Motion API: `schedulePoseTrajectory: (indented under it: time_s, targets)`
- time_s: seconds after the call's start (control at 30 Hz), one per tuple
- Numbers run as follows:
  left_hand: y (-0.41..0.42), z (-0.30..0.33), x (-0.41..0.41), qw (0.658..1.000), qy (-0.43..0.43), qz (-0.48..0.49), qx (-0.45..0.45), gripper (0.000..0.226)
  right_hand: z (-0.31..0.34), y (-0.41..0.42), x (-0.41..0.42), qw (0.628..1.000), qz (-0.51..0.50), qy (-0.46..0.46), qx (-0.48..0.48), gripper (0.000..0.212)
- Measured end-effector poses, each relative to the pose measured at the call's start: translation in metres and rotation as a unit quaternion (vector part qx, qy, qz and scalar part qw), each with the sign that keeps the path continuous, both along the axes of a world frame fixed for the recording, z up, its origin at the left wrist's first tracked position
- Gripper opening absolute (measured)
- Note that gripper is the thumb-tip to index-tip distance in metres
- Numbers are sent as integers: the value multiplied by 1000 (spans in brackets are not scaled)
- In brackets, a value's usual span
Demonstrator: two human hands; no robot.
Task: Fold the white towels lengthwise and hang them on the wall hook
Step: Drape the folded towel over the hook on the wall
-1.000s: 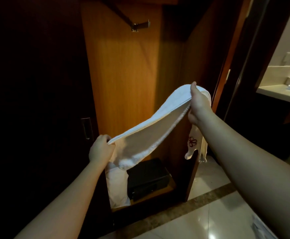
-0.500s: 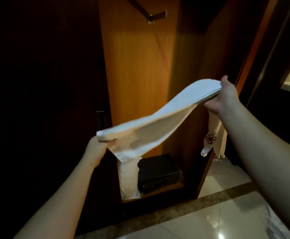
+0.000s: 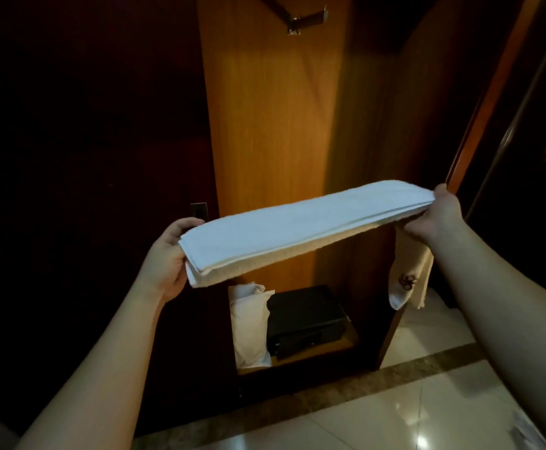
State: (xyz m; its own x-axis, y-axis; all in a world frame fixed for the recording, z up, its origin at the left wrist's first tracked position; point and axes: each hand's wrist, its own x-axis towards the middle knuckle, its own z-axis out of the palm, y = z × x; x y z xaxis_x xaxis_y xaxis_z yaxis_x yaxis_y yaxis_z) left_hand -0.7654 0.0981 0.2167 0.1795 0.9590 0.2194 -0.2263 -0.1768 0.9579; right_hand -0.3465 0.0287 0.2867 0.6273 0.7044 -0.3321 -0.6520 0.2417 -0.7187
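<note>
**Folded towel stretched flat between both hands, below the hook**

I see the white towel (image 3: 304, 227) folded into a long narrow band, running from lower left to middle right across the centre of the frame. Its near long edge shows stacked layers, slightly uneven at the left corner. My left hand (image 3: 168, 258) grips the left end, fingers curled under and thumb at the far edge. My right hand (image 3: 434, 216) pinches the right end, thumb on top, fingers beneath. Just below that hand a loose white piece with a dark red emblem (image 3: 407, 282) hangs down; I cannot tell whether it is the same towel's tail.

The wall hook (image 3: 304, 22) sits at the top centre of the frame, well above the towel, on an orange wooden panel (image 3: 265, 125). Between towel and hook the panel face is bare. Left of the band is a dark door with a handle plate (image 3: 198, 211) near my left hand. At lower centre, under the towel, a white pillow (image 3: 249, 326) stands beside a black safe (image 3: 307, 319) on the closet floor. A glossy tiled floor (image 3: 395, 417) fills the lower right.
</note>
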Motion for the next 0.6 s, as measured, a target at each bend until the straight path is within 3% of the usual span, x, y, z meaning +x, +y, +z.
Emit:
schedulePoseTrajectory:
  time_s: [0.27,0.43,0.6]
  targets:
    - [1,-10,0,995,-75,-35,-63,42,-12,-2,-3,999,28,17,3,56]
    - [2,-26,-1,977,-171,-46,-115,48,-15,-3,-8,998,51,14,29,54]
    - [2,-55,-10,953,-235,-63,-183,16,-8,-4,-14,994,83,2,67,63]
